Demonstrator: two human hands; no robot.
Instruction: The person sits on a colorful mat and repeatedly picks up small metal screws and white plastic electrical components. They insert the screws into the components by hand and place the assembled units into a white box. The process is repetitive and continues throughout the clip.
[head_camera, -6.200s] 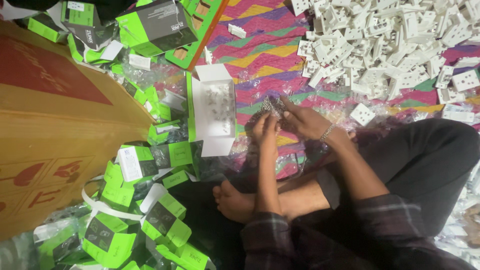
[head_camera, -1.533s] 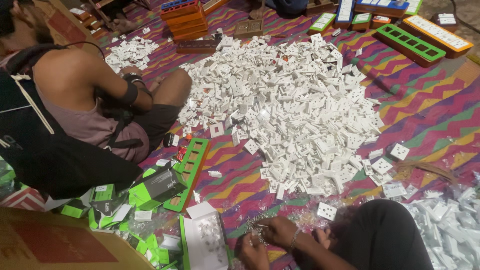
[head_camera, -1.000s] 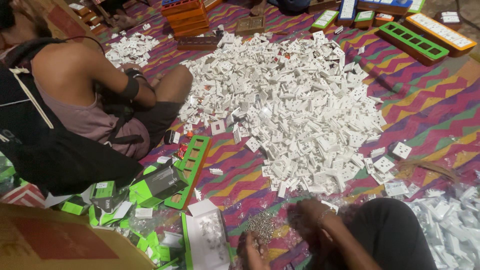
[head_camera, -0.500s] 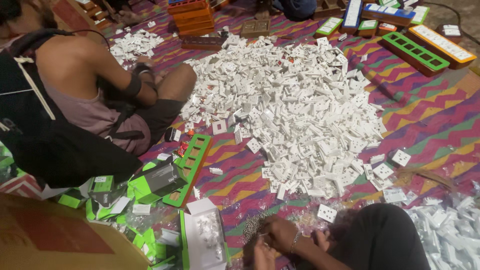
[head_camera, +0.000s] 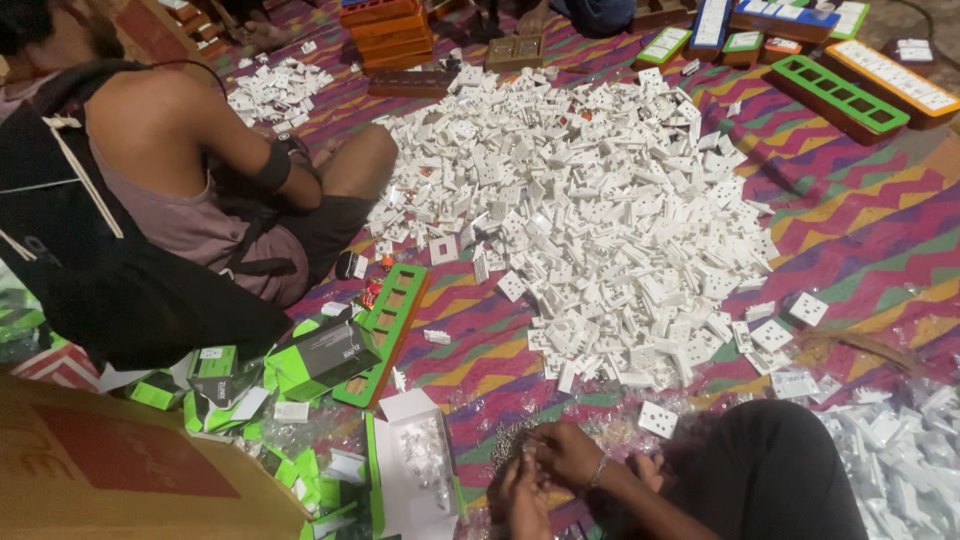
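Note:
My left hand and my right hand, which wears a thin bracelet, meet at the bottom of the view. Their fingers curl together over a small heap of metal screws on the striped mat. What lies between the fingertips is too small to make out. An open white box with small parts inside lies just left of my hands. A single white socket plate lies to their right, beside my black-trousered knee.
A big pile of white socket plates fills the middle of the mat. Another person sits at the left, with a green tray, green packaging boxes and a cardboard box nearby. Long green and orange trays lie at the far right.
The view has lifted from my lap and hands to the whole mat and pile. Over the last second my hands have stayed together above the screws, shifting only slightly.

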